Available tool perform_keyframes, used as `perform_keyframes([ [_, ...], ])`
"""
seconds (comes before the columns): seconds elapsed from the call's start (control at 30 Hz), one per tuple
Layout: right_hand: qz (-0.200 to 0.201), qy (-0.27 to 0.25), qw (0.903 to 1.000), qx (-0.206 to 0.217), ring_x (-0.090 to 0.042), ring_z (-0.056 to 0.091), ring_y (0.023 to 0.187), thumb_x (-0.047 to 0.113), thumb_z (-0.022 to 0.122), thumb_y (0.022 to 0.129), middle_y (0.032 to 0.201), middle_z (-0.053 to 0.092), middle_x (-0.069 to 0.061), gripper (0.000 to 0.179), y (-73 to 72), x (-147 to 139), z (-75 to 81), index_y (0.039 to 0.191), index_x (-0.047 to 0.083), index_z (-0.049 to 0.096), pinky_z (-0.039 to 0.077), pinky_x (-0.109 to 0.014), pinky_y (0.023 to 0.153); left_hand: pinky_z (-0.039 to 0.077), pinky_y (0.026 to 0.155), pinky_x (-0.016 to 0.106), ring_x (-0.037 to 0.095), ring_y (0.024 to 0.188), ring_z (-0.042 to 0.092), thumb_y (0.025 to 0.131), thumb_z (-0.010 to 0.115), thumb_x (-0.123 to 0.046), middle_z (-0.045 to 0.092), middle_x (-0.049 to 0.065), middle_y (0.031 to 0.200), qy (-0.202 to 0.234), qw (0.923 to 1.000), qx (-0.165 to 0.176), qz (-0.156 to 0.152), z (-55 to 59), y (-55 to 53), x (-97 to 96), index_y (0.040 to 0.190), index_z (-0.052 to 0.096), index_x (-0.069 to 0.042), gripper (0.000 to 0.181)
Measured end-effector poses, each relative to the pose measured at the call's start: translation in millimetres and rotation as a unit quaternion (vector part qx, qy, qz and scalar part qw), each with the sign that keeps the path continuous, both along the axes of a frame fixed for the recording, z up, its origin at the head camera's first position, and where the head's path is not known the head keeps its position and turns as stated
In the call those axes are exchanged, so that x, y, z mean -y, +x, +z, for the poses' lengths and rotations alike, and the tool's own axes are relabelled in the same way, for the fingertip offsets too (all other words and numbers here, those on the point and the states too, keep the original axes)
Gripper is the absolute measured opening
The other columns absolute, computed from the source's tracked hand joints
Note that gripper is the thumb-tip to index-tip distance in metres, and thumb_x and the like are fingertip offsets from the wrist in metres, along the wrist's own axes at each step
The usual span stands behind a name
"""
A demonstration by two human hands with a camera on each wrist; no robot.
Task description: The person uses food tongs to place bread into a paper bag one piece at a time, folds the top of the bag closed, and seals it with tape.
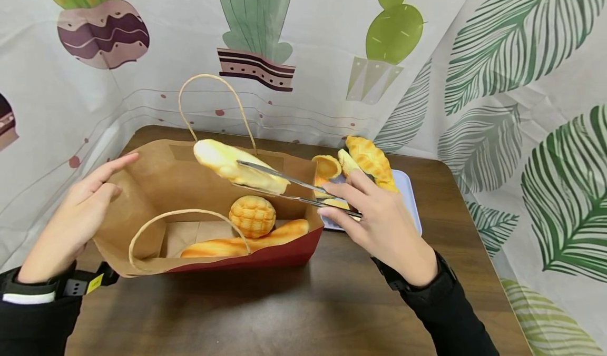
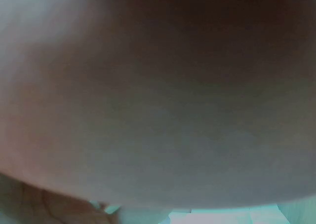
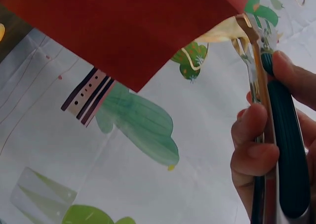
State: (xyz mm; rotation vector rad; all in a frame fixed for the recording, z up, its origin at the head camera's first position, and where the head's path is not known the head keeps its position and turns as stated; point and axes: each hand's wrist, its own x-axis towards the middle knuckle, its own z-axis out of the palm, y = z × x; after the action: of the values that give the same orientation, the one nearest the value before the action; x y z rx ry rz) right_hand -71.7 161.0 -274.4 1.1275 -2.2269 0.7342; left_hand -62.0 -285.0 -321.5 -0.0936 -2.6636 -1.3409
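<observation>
My right hand [image 1: 379,221] grips metal tongs [image 1: 303,182], whose dark green handle [image 3: 286,150] shows in the right wrist view. Between the tong arms, a long pale-yellow bread roll [image 1: 232,162] is held over the mouth of a brown paper bag [image 1: 180,177]. Inside the bag lie a round scored bun [image 1: 252,216] and a long golden loaf [image 1: 284,233]. At the bag's left rim, my left hand [image 1: 78,211] touches the paper, index finger straight; its other fingers are mostly hidden. Blurred skin fills most of the left wrist view.
Right of the bag stands a light-blue tray [image 1: 408,193] with a croissant [image 1: 370,158] and other bread pieces. Two looped handles rise from the bag, the rear one [image 1: 208,76] standing upright. A patterned cloth [image 1: 322,82] hangs behind the wooden table [image 1: 360,303].
</observation>
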Motion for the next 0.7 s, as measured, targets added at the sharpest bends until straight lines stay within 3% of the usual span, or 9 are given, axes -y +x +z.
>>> perform_keyframes([
  [0.1,0.019,0.029,0.9994,0.002,-0.010,0.046,0.060,0.030,0.078,0.098,0.092,0.055,-0.003,0.031,-5.9,5,1.0,0.114,0.003,0.076,0.036,-0.020,0.051,0.022,0.080,0.019,0.012,0.104,0.035,0.107,0.034,-0.003,0.045,-0.025,0.139,0.001,1.0000,-0.003,-0.001,0.5,-0.2,-0.3,0.164,0.042,-0.014,0.059],
  [0.23,0.026,0.076,0.9967,0.012,-0.010,0.044,0.057,0.013,0.091,0.083,0.090,0.051,-0.003,0.034,-12.9,10,2.4,0.112,0.004,0.077,0.033,-0.022,0.049,0.022,0.085,0.015,0.009,0.114,0.031,0.107,0.033,-0.003,0.043,-0.025,0.152,0.008,0.9999,-0.005,-0.007,-0.9,-1.1,1.6,0.165,0.042,-0.015,0.060],
  [0.37,0.025,0.116,0.9928,0.015,-0.011,0.044,0.055,0.019,0.091,0.085,0.088,0.046,-0.003,0.033,-16.7,17,3.0,0.111,0.003,0.077,0.032,-0.023,0.049,0.021,0.089,0.017,0.007,0.116,0.029,0.107,0.032,-0.004,0.041,-0.020,0.157,0.004,1.0000,-0.002,-0.007,-0.7,-1.3,1.0,0.164,0.042,-0.013,0.059],
  [0.53,0.029,0.160,0.9867,0.003,-0.010,0.047,0.055,0.025,0.090,0.087,0.088,0.045,-0.002,0.032,-17.5,27,4.9,0.109,0.005,0.077,0.033,-0.022,0.050,0.021,0.087,0.017,0.008,0.115,0.030,0.108,0.031,-0.006,0.041,-0.025,0.152,-0.003,1.0000,0.001,-0.003,-0.6,-1.1,1.7,0.165,0.042,-0.015,0.059],
  [0.7,0.027,0.218,0.9754,0.014,-0.011,0.049,0.057,0.027,0.088,0.090,0.087,0.046,-0.001,0.028,-16.4,36,8.3,0.106,0.008,0.074,0.033,-0.021,0.050,0.020,0.092,0.015,0.004,0.118,0.031,0.107,0.033,-0.004,0.040,-0.015,0.162,0.005,1.0000,0.000,-0.008,-1.2,-1.5,2.3,0.164,0.042,-0.014,0.058],
])
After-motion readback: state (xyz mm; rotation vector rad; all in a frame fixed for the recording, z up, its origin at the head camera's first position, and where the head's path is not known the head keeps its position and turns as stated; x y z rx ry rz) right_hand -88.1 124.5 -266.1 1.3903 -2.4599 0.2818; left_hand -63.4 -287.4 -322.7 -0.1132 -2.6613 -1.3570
